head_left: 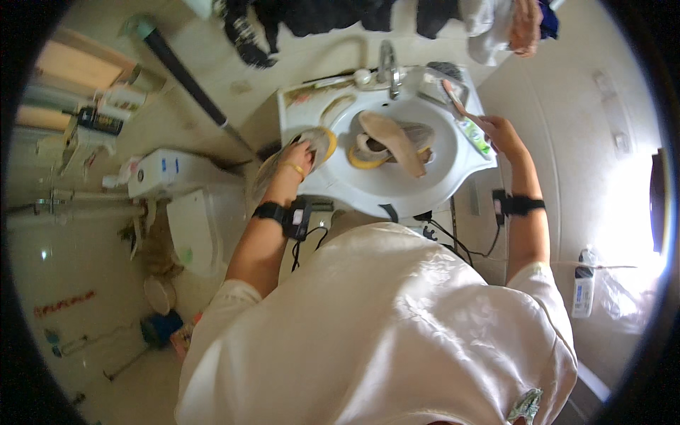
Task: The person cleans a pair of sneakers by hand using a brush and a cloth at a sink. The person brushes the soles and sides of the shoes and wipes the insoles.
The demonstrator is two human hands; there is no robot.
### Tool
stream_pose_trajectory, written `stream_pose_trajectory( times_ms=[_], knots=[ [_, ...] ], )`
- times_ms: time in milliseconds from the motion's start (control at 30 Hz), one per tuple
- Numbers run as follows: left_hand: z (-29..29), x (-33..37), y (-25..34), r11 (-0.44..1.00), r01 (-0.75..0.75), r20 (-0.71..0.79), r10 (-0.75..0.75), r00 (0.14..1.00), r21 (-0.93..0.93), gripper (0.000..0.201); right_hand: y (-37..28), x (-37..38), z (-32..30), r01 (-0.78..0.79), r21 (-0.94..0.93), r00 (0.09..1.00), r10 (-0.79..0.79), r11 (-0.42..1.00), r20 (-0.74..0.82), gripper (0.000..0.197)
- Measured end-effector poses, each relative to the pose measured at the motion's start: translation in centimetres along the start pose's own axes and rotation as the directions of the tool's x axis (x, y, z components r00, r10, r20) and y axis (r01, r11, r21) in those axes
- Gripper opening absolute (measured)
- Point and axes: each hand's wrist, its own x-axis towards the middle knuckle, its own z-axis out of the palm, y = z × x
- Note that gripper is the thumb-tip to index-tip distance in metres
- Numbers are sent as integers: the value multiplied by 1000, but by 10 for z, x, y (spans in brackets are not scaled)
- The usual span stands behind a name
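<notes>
My left hand (297,159) is closed around a grey shoe with a yellow-edged sole (324,144), over the left rim of the white washbasin (397,204). The fingers partly reach into the shoe's opening. In my right hand (501,134), at the basin's right side, is the handle of a scrubbing brush (452,95); its head points away from me over a clear tray (433,86). A second grey shoe with yellow edging (365,161) lies in the bowl. A long beige insole (392,138) rests across it. Near my right hand sits a green-and-white packet (473,134).
A chrome faucet (387,67) rises at the bowl's back. Clothes (322,15) hang beyond it. On the left stand a toilet (191,227) and a dark-handled pole (184,74) leaning toward the basin. Cables (460,249) hang below the basin's front.
</notes>
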Motion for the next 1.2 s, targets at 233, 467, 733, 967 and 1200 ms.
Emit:
stream_pose_trajectory(
  times_ms=[233,467,733,967,1200],
  knots=[
    [28,-16,4,981,-72,-6,72,997,-178,28,-34,-63,105,112,368,892,-257,923,373,36],
    [29,-20,-8,968,-84,105,111,988,-235,22,-82,-66,208,708,79,688,-711,702,143,30],
    [20,-11,-9,954,-48,114,85,990,-295,29,-131,-28,242,565,-343,825,-510,750,244,27],
    [23,-16,-7,925,-32,212,120,970,-379,33,-132,-61,238,532,-324,837,-427,782,343,30],
    [23,-13,-6,895,-11,207,116,971,-446,34,-145,-32,257,433,-390,901,-376,813,216,30]
  ],
)
